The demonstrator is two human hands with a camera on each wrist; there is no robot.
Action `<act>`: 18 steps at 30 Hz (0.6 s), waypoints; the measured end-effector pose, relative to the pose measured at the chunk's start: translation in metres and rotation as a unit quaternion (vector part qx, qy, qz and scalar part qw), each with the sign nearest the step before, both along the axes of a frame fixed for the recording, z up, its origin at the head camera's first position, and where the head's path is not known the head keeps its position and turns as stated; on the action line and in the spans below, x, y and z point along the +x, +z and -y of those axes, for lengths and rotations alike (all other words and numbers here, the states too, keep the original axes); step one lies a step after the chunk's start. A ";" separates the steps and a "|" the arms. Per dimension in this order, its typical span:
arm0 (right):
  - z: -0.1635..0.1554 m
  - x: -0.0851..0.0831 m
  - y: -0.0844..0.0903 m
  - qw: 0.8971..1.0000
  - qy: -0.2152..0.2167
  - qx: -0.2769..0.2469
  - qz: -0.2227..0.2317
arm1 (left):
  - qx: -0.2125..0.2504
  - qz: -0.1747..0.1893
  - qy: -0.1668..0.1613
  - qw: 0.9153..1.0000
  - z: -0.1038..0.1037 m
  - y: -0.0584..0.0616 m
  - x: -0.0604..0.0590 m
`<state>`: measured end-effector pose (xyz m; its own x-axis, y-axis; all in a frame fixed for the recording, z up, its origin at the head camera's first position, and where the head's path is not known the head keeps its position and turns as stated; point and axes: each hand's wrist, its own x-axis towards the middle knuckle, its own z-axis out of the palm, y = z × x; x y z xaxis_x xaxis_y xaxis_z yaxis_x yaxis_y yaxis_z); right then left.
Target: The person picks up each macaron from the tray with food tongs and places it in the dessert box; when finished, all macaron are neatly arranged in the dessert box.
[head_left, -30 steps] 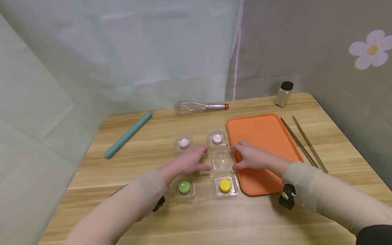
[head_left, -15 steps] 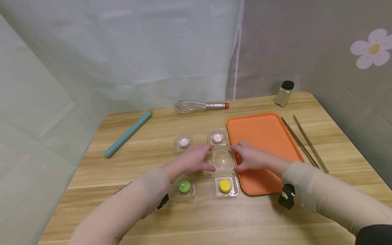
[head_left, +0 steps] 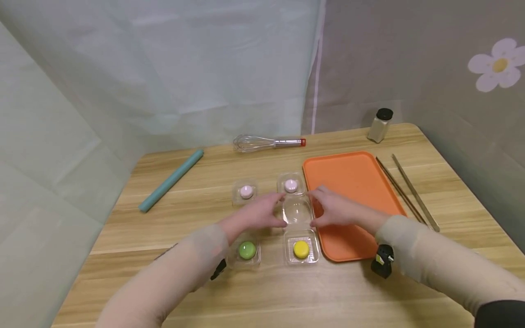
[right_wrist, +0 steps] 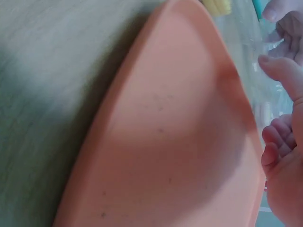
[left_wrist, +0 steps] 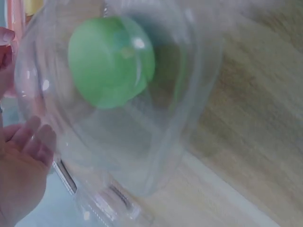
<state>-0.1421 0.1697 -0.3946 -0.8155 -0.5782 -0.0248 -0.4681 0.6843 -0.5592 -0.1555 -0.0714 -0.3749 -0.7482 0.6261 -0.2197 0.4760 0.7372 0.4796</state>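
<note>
You are working at the table (head_left: pixel 164 291), where the orange tray (head_left: pixel 352 182) is lying just right of four clear boxes. Your left hand (head_left: pixel 256 214) and right hand (head_left: pixel 334 210) are pinching the open lid (head_left: pixel 297 212) from either side, the lid standing between the pink macaron's box (head_left: pixel 290 185) and the yellow macaron (head_left: pixel 301 249).

Wooden table (head_left: pixel 369 291), pale curtain (head_left: pixel 184 68) behind
</note>
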 end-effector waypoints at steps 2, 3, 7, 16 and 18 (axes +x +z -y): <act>0.000 0.000 0.004 1.000 -0.006 -0.013 0.005 | 0.023 0.008 0.013 1.000 0.001 0.003 0.000; -0.001 0.000 0.006 1.000 -0.009 -0.019 0.006 | 0.033 0.009 0.017 0.999 0.001 0.004 0.000; -0.001 0.003 0.013 1.000 -0.005 -0.030 -0.006 | 0.050 -0.028 0.008 0.998 0.001 0.007 0.000; -0.001 0.002 0.019 0.991 0.015 -0.130 0.039 | 0.070 -0.098 -0.001 0.993 0.005 0.010 0.003; -0.001 0.000 0.019 0.982 0.014 -0.171 0.082 | 0.071 -0.112 -0.005 0.991 0.006 0.010 0.004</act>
